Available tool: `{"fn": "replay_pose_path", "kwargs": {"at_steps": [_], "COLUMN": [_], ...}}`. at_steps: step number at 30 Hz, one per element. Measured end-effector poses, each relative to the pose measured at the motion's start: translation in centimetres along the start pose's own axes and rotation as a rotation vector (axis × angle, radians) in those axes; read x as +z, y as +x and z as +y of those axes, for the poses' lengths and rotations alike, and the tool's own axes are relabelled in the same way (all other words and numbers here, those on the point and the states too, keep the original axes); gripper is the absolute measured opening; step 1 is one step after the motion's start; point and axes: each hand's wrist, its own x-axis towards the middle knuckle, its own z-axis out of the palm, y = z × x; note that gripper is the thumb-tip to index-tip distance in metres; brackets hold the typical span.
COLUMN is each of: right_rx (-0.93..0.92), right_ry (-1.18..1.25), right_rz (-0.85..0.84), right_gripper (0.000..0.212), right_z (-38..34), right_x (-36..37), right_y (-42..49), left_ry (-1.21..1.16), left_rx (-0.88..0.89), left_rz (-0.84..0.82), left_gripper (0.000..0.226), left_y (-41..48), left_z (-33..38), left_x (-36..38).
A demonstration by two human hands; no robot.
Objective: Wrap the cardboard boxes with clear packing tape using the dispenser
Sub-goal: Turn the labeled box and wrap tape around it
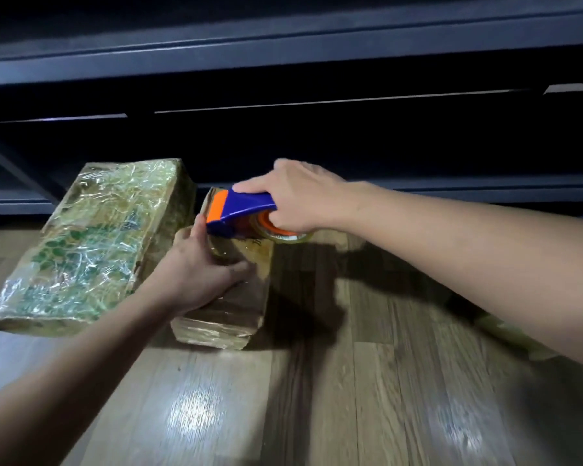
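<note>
**Tape meets the small box's far edge**

The small box [223, 307] stands mid-floor [384, 381], with the dispenser [239, 210] at its 12 o'clock edge. The right hand [297, 196] is clenched round the dispenser; the left hand [196, 270] clasps the box top. The wrapped box [91, 243] lies at 9 o'clock. Risk: the left thumb, beside the blade, could get nicked or taped down
</note>
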Motion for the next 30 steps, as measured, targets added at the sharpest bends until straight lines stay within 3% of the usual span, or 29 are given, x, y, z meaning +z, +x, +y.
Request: {"fn": "replay_pose_path", "kwargs": {"at_steps": [2,5,13,20,30], "right_rx": [-0.018,-0.04,-0.078,0.024,0.083], "right_ry": [-0.042,-0.114,-0.14,-0.035,0.006], "right_rz": [0.009,0.011,-0.084,-0.232,-0.201], "right_gripper": [0.067,0.068,0.07,0.073,0.081], "right_z": [-1.7,-3.3,-2.1,3.4,7.2], "right_x": [0.5,0.8,-0.2,-3.8,-2.3], "right_y": [1.6,3.2,3.2,-1.5,-7.8], "left_ry": [0.25,0.338,0.395,0.221,0.188], "left_rx": [-0.122,-0.228,-0.162,-0.194,-0.173], "left_rz": [0.002,0.004,0.044,0.008,-0.025], "left_gripper": [0.149,0.171,0.155,0.15,0.152], "left_y": [0.0,0.2,1.0,1.8,1.1], "left_z": [0.5,0.2,-0.3,0.3,0.9], "left_x": [0.3,0.7,1.2,1.9,3.2]}}
